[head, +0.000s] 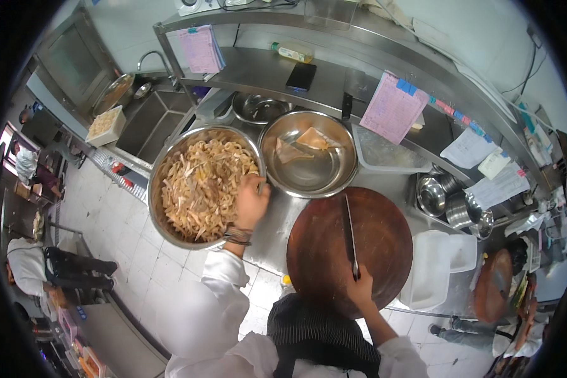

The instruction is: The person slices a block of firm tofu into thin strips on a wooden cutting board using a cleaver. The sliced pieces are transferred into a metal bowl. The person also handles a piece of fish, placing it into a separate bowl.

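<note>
My right hand (360, 286) grips the handle of a kitchen knife (350, 231), its blade standing on edge over a round wooden chopping block (312, 245). My left hand (253, 201) is at the right side of a large steel bowl (153, 208), fingers curled by the rim. Whether it holds anything is hidden. Pale brown sliced strips, perhaps meat or skin (203, 184), are heaped in that bowl. To its right, a second steel bowl (307, 176) contains a few flat, pale pieces of food (293, 152).
Behind the bowls are a dark pan (263, 108) and a translucent plastic tub (390, 153). A phone (301, 77), a bottle (293, 52) and a cleaver (354, 87) lie on the steel shelf. White containers (425, 274) stand right of the block. Other people (61, 269) are around the room.
</note>
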`<state>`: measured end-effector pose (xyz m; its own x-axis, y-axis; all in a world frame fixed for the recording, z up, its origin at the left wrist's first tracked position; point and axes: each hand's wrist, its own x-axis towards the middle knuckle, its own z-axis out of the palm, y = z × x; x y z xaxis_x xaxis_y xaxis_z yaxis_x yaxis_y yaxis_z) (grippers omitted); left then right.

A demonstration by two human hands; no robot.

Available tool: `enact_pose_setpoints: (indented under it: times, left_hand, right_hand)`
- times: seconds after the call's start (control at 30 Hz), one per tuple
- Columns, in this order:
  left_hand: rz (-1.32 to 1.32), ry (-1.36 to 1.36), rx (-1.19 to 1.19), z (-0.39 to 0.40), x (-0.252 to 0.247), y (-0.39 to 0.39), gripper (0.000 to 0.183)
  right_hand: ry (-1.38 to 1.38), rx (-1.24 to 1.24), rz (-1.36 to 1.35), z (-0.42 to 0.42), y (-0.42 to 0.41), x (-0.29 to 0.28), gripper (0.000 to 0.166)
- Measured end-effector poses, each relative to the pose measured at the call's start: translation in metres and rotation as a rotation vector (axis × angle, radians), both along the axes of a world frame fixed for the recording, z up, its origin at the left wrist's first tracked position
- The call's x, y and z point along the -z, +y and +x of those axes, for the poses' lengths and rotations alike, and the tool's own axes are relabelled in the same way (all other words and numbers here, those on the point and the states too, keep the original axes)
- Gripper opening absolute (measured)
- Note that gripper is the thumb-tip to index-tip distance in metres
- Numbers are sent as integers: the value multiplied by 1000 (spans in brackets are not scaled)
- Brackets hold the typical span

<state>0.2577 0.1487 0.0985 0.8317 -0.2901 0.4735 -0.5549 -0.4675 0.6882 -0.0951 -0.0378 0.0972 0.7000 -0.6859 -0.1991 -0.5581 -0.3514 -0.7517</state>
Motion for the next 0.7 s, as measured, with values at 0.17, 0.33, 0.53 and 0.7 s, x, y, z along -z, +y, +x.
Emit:
enact_pose_setpoints:
  times: [0.17,0.33,0.53,0.7]
  left_hand:
    - [131,179,224,37,58,-115,28]
    - [673,169,178,111,138,-191,27]
    - [860,11,150,200,224,-187,22]
    - [826,-78,81,193,233,-195,20]
  right_hand:
    - [80,205,-115,-68,13,48,27]
    - [229,288,-96,-53,31,52,37]
    - [296,294,-59,-45,34,50,33]
    - [288,293,-14,-43,29,36,34]
